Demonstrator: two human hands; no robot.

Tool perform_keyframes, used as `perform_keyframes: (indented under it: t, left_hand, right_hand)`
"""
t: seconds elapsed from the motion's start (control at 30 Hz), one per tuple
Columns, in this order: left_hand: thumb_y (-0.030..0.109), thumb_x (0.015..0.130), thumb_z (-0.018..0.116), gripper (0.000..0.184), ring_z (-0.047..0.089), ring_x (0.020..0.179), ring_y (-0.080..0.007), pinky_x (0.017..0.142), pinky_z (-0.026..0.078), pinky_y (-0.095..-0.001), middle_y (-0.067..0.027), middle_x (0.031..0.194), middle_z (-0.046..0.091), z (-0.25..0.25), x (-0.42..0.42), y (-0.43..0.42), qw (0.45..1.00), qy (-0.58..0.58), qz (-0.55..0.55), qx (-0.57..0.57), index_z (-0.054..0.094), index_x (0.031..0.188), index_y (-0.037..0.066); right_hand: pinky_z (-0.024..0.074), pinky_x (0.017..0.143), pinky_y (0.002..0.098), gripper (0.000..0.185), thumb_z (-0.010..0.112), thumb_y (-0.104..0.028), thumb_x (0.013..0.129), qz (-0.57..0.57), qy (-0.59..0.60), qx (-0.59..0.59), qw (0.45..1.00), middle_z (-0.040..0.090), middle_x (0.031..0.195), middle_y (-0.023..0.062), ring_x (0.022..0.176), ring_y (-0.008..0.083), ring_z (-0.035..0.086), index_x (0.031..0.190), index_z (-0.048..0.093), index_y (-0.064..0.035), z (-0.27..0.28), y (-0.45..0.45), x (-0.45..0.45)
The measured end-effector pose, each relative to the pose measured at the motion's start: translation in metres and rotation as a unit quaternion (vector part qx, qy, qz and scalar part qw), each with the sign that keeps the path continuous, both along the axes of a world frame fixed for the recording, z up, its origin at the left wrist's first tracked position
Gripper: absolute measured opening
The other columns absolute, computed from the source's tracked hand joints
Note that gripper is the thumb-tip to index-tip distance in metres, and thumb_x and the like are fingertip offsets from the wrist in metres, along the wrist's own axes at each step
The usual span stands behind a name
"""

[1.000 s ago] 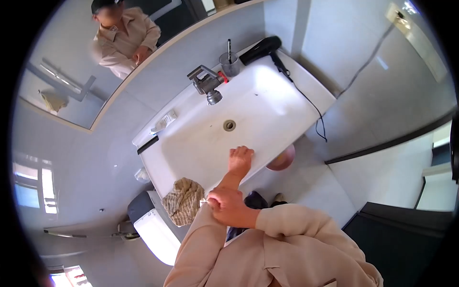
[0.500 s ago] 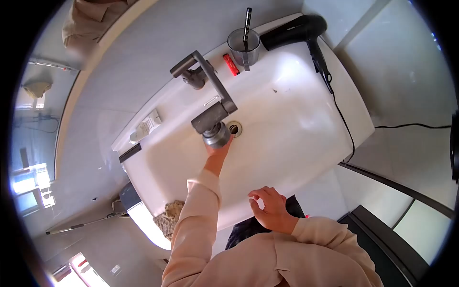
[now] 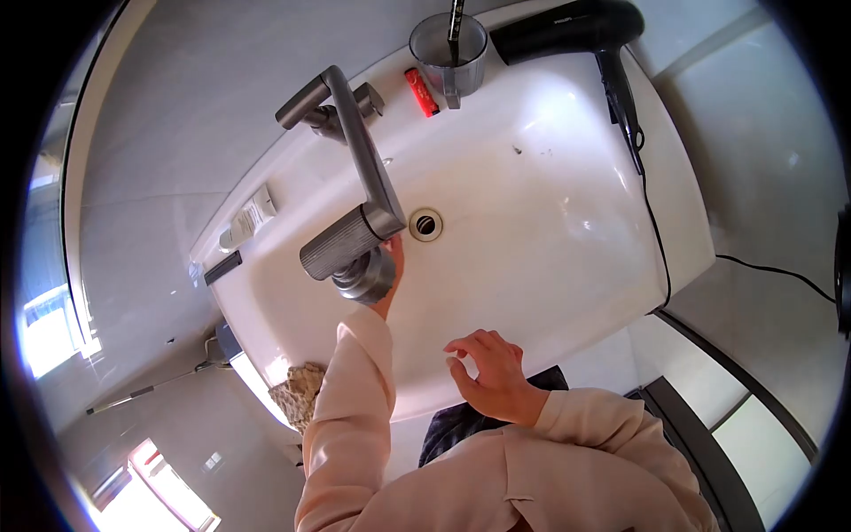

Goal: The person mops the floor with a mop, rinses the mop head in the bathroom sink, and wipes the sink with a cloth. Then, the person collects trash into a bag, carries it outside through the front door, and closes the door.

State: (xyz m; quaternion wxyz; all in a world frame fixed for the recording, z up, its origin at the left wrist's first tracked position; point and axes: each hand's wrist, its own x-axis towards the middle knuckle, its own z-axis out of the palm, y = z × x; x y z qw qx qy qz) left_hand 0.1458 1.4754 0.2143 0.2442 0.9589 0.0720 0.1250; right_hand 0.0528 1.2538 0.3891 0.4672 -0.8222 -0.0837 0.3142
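Faucet: jointed gray arm [image 3: 362, 151] reaching out over the sink [image 3: 532, 257], its round head [image 3: 366, 277] left of the drain [image 3: 425, 224].
Left hand [image 3: 393, 282]: mostly hidden behind the round head; cannot tell whether its grip is wide, narrow or closed on the metal.
Right hand [image 3: 490, 374]: above the sink's near edge, grip partly wide, fingers bent, thumb apart, holding nothing.
Back rim: clear cup [image 3: 449, 62] with a dark stick [image 3: 456, 25] standing in it, red item [image 3: 422, 92] just beside, black hair dryer [image 3: 567, 28] to the right.
Left rim: white tube [image 3: 248, 218].
Near left corner: crumpled brown cloth [image 3: 300, 393].
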Motion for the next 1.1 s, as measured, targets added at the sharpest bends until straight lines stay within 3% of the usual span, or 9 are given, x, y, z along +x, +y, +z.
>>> perform_keyframes:
  t: [0.1,0.27,0.33,0.43,0.53,0.67,0.83,1.03,1.1]
  left_hand:
    - [0.008,0.077,0.064,0.008,0.048,0.063,-0.0135,0.061,0.039,-0.028,-0.0033,0.073,0.054,-0.007,-0.006,0.03,0.984,-0.074,0.036,-0.16,0.056,0.078,0.006]
    - [0.014,0.076,0.068,0.016,0.048,0.067,-0.0057,0.063,0.039,-0.0224,0.0014,0.076,0.056,-0.051,-0.005,0.089,0.928,-0.141,0.238,-0.249,0.06,0.085,0.003]
    - [0.016,0.074,0.068,0.013,0.052,0.065,-0.0064,0.064,0.039,-0.0227,0.0022,0.074,0.057,-0.065,-0.005,0.096,0.967,-0.102,0.155,-0.176,0.064,0.082,0.006]
    - [0.019,0.071,0.068,0.011,0.056,0.062,-0.0149,0.062,0.039,-0.0294,0.0012,0.073,0.059,0.001,0.004,0.037,0.994,-0.052,0.084,0.039,0.067,0.079,0.012]
    - [0.019,0.071,0.068,0.011,0.056,0.063,-0.0162,0.063,0.04,-0.029,0.0011,0.073,0.059,0.005,0.015,0.021,0.994,0.01,0.111,0.021,0.067,0.079,0.012]
    - [0.019,0.073,0.066,0.009,0.058,0.064,-0.0189,0.06,0.044,-0.0324,-0.0016,0.072,0.06,-0.006,0.03,0.018,0.988,-0.007,0.068,0.14,0.063,0.076,0.01]
    - [0.011,0.072,0.066,0.005,0.056,0.064,-0.017,0.067,0.042,-0.0308,-0.0015,0.07,0.057,0.01,0.074,-0.1,0.986,0.006,-0.029,-0.162,0.061,0.073,0.01]
    - [0.016,0.074,0.066,0.007,0.053,0.066,-0.0141,0.069,0.039,-0.0312,0.0006,0.072,0.055,0.007,0.138,-0.178,0.991,-0.034,-0.08,-0.097,0.064,0.079,0.011]
    - [0.018,0.075,0.065,0.008,0.053,0.068,-0.015,0.07,0.038,-0.0318,0.0008,0.073,0.055,-0.005,0.148,-0.179,0.993,-0.077,-0.09,-0.004,0.064,0.081,0.012]
  right_hand:
    - [0.0299,0.081,0.0409,0.018,0.052,-0.02,0.082,0.012,0.019,0.003,1.0,0.051,0.09,0.0009,0.093,0.017,0.048,0.099,0.055,-0.0142,-0.003,-0.006,0.004]
    - [0.0303,0.079,0.0376,0.017,0.055,-0.019,0.08,0.005,-0.002,0.0,1.0,0.052,0.088,-0.0011,0.091,0.015,0.048,0.096,0.057,-0.0147,-0.005,-0.012,0.006]
    - [0.0303,0.079,0.038,0.017,0.055,-0.019,0.08,0.002,0.006,0.002,1.0,0.052,0.088,-0.0008,0.091,0.0155,0.048,0.096,0.057,-0.0145,-0.005,-0.016,0.006]
    - [0.03,0.08,0.0388,0.017,0.055,-0.019,0.08,0.0,-0.01,0.007,1.0,0.052,0.089,0.0003,0.091,0.0166,0.048,0.096,0.056,-0.0141,-0.004,-0.019,0.008]
    - [0.0301,0.081,0.0391,0.018,0.055,-0.019,0.079,0.013,-0.002,0.011,1.0,0.052,0.089,0.0012,0.091,0.0173,0.048,0.097,0.056,-0.0143,0.001,-0.025,0.011]
    - [0.0309,0.08,0.0395,0.019,0.056,-0.018,0.079,-0.008,-0.025,0.009,1.0,0.052,0.089,0.0014,0.091,0.0178,0.048,0.098,0.056,-0.0152,0.003,-0.037,0.013]
    - [0.0319,0.079,0.0399,0.019,0.056,-0.018,0.079,-0.041,-0.036,-0.006,0.998,0.051,0.09,0.001,0.092,0.0177,0.048,0.098,0.056,-0.0158,0.007,-0.054,0.019]
    - [0.0347,0.076,0.0358,0.019,0.059,-0.014,0.076,-0.096,-0.095,-0.021,0.991,0.053,0.088,-0.0003,0.087,0.0168,0.05,0.096,0.057,-0.0154,0.004,-0.081,0.02]
    - [0.0349,0.08,0.043,0.019,0.057,-0.021,0.08,-0.113,-0.061,-0.022,0.991,0.052,0.094,-0.001,0.096,0.0186,0.048,0.098,0.056,-0.0169,0.0,-0.09,0.017]
